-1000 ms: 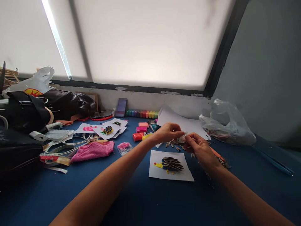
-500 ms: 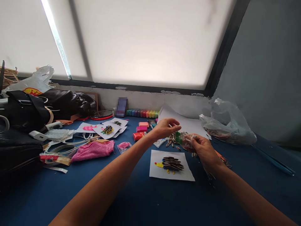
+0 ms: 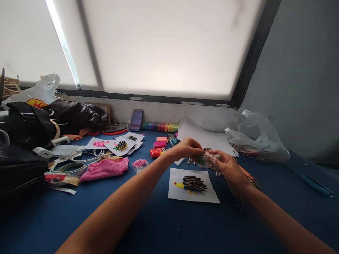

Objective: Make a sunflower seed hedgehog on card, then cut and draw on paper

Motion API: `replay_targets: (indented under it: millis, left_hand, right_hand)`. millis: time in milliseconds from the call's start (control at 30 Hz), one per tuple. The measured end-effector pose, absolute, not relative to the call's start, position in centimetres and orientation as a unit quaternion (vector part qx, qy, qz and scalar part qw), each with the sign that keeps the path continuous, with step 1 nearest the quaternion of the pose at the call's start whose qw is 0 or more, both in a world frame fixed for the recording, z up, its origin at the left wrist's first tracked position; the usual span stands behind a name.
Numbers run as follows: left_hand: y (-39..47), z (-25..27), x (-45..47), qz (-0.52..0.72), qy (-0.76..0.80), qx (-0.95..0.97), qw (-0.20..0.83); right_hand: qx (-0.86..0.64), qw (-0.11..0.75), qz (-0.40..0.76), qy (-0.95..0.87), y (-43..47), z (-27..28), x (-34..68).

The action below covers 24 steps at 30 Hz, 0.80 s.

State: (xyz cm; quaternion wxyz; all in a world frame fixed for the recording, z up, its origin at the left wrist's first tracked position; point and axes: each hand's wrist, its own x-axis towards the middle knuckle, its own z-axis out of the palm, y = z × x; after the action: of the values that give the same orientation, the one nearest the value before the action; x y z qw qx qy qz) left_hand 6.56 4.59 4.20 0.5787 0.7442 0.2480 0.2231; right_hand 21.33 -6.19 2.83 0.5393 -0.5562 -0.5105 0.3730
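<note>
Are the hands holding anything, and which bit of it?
A small clear plastic packet, greenish at its left end. The right hand pinches its right end. The left hand has fingertips by the greenish end; whether they grip is unclear.

perhaps a home craft corner: a blue table point(image 3: 164, 225) with bright packets point(image 3: 156, 152), paper sheets point(image 3: 205, 137) and a hedgehog picture point(image 3: 194, 184).

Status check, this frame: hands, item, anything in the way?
Right hand gripping small clear packet. Left hand at packet's left end, grip unclear. Loose seeds close by; hedgehog picture nearer the wearer.
</note>
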Motion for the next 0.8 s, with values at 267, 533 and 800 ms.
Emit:
replay_targets:
  millis: [267, 533, 800]
  left_hand:
    - [4.3, 4.2, 6.7, 0.235, 0.256, 0.782, 0.517]
    - [4.4, 4.3, 6.3, 0.196, 0.225, 0.724, 0.622]
    - [4.5, 4.7, 5.8, 0.167, 0.215, 0.746, 0.608]
  right_hand:
    - [-0.551, 0.534, 0.381, -0.517, -6.1, 2.9, 21.2]
    - [-0.531, 0.552, 0.380, -0.518, -5.8, 2.0, 21.9]
    - [-0.540, 0.557, 0.389, -0.496, -5.7, 2.2, 21.8]
